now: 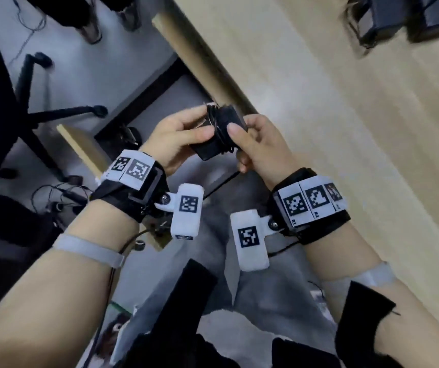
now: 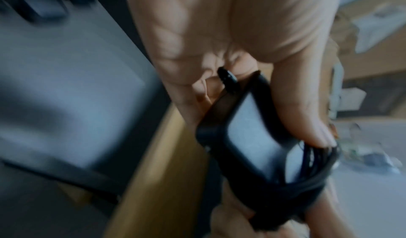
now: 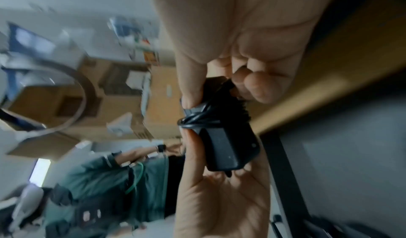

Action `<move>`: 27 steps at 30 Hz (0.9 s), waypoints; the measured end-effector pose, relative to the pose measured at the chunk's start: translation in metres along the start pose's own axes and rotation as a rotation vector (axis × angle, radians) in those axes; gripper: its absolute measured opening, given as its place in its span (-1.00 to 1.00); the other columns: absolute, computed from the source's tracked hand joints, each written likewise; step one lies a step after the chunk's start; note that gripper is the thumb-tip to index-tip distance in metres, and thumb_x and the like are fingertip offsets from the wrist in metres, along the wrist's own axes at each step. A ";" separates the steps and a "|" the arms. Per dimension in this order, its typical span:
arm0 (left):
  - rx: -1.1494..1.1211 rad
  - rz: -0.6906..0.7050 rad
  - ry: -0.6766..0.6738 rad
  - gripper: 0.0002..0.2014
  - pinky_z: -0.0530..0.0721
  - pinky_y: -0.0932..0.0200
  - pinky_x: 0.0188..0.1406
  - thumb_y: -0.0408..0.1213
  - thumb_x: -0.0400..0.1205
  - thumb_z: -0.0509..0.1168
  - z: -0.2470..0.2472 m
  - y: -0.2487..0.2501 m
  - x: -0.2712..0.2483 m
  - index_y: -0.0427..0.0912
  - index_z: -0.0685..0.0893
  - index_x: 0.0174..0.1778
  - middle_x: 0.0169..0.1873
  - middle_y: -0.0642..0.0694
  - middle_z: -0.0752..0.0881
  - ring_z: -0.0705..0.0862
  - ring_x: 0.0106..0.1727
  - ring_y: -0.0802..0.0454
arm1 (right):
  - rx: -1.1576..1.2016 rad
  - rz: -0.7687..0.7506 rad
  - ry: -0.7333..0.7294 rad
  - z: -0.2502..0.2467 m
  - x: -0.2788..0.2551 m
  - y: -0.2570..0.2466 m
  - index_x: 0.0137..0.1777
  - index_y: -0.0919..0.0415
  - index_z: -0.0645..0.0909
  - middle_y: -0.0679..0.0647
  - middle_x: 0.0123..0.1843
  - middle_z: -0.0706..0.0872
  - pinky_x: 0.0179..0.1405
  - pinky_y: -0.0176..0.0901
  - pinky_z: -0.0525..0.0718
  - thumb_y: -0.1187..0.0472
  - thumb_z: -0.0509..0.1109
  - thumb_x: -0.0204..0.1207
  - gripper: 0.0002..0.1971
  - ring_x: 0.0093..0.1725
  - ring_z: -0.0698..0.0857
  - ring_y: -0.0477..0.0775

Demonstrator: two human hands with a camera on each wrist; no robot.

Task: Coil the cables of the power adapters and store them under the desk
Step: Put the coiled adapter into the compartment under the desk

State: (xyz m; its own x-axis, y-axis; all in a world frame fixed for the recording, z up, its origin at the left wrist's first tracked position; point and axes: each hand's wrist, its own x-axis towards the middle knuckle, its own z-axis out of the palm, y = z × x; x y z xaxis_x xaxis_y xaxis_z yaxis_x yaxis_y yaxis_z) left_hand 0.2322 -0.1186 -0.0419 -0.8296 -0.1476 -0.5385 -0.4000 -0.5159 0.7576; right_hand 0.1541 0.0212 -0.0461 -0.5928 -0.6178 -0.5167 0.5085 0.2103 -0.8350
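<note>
From the head view, both hands are working on one black power adapter (image 1: 219, 135), held in the air just off the table's edge (image 1: 213, 73) and above the person's lap. The left hand (image 1: 178, 139) is gripping the brick from its side, thumb on top; the right hand (image 1: 258, 144) is pinching the other side, thumb pressing on the cable (image 1: 217, 123) wound around the brick's middle. The coiling looks nearly done — the step in hand seems to be securing the last turn. More dark adapters (image 1: 388, 17) are lying on the table at the far right, blurred. An office chair base (image 1: 43, 112) is standing on the floor to the left, and loose wires (image 1: 61, 192) are lying on the floor below the left wrist.

In the left wrist view, the left hand's fingers (image 2: 303, 120) are curling round the adapter (image 2: 248, 146), with the wound cable (image 2: 318, 172) bunching at its far end; the table's edge (image 2: 153, 172) is running just beside it.

In the right wrist view, the right hand's fingers (image 3: 191, 85) are clamping the cable turns (image 3: 206, 118) against the brick (image 3: 228, 146), while the left hand is cupping it from below.

Next, I judge, the loose end needs tucking, then the bundle needs lowering past the table's edge — open room lies to the left, with the chair base and floor wires to steer around.
</note>
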 end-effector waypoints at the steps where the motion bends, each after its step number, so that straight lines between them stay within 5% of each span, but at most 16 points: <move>1: 0.009 -0.034 0.070 -0.49 0.68 0.18 0.00 -0.24 0.34 0.51 -0.028 -0.010 -0.007 -0.20 0.64 0.23 -0.03 -0.05 0.77 0.73 0.00 0.03 | -0.047 0.031 -0.036 0.020 0.008 0.015 -0.16 0.08 0.41 -0.02 -0.53 0.46 -0.65 -0.24 0.40 0.24 0.32 0.58 -0.86 -0.65 0.40 -0.13; 6: 0.150 -0.122 0.474 -0.53 0.65 0.40 -0.02 -0.58 0.49 0.34 -0.105 -0.055 -0.030 -0.33 0.53 0.35 -0.06 -0.04 0.71 0.71 -0.13 0.28 | -0.181 0.247 -0.113 0.067 0.039 0.086 -0.21 0.04 0.35 0.03 -0.39 0.41 -0.73 -0.42 0.39 0.22 0.30 0.59 -0.80 -0.70 0.45 -0.23; 10: 0.204 -0.038 0.880 -0.61 0.60 0.47 -0.14 -0.64 0.49 0.31 -0.150 -0.089 -0.042 -0.29 0.57 0.22 -0.23 0.03 0.59 0.56 -0.32 0.34 | -0.298 0.426 -0.110 0.082 0.063 0.141 -0.26 0.08 0.30 0.05 -0.38 0.46 -0.79 -0.43 0.36 0.20 0.28 0.60 -0.75 -0.75 0.46 -0.23; 14: 0.317 -0.047 1.216 -0.40 0.48 0.60 -0.18 -0.49 0.47 0.40 -0.181 -0.112 -0.049 -0.19 0.39 0.42 -0.04 0.07 0.42 0.40 -0.31 0.30 | -0.370 0.544 -0.129 0.098 0.084 0.180 -0.28 0.13 0.30 0.10 -0.42 0.50 -0.81 -0.37 0.40 0.20 0.32 0.59 -0.73 -0.77 0.45 -0.20; 17: 0.293 -0.144 1.220 -0.24 0.45 0.66 -0.17 -0.32 0.47 0.45 -0.196 -0.133 -0.052 -0.10 0.23 0.55 0.29 -0.07 0.34 0.41 -0.27 0.31 | -0.420 0.596 -0.129 0.113 0.097 0.199 -0.29 0.14 0.32 0.10 -0.43 0.52 -0.76 -0.34 0.46 0.19 0.33 0.59 -0.73 -0.76 0.46 -0.19; 19: 0.240 -0.167 1.176 -0.20 0.48 0.64 -0.07 -0.25 0.43 0.49 -0.202 -0.141 -0.053 -0.07 0.24 0.55 0.34 -0.07 0.38 0.48 -0.14 0.32 | -0.426 0.626 -0.133 0.123 0.104 0.209 -0.29 0.15 0.33 0.11 -0.42 0.52 -0.74 -0.32 0.50 0.20 0.32 0.59 -0.74 -0.76 0.47 -0.18; 23: 0.207 -0.181 1.060 -0.44 0.65 -0.14 0.21 -0.15 0.31 0.39 -0.204 -0.154 -0.058 0.10 0.55 0.29 0.22 -0.18 0.62 0.65 0.18 -0.20 | -0.506 0.643 -0.100 0.142 0.112 0.225 -0.31 0.14 0.32 0.12 -0.43 0.52 -0.70 -0.28 0.50 0.22 0.28 0.62 -0.72 -0.61 0.51 -0.04; 27: 0.195 -0.137 1.025 -0.52 0.59 -0.19 0.27 -0.13 0.30 0.33 -0.202 -0.152 -0.060 0.39 0.49 0.11 0.18 -0.04 0.59 0.58 0.26 -0.25 | -0.491 0.656 -0.060 0.153 0.125 0.229 -0.32 0.18 0.31 0.15 -0.42 0.51 -0.79 -0.33 0.49 0.25 0.25 0.63 -0.71 -0.70 0.52 -0.09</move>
State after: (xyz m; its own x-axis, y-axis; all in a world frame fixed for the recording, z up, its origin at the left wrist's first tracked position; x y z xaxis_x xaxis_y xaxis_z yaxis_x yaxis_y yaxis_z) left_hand 0.4216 -0.2017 -0.1993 -0.0828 -0.7887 -0.6092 -0.5968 -0.4503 0.6641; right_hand 0.2925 -0.1236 -0.2729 -0.2285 -0.2909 -0.9291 0.4000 0.8420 -0.3620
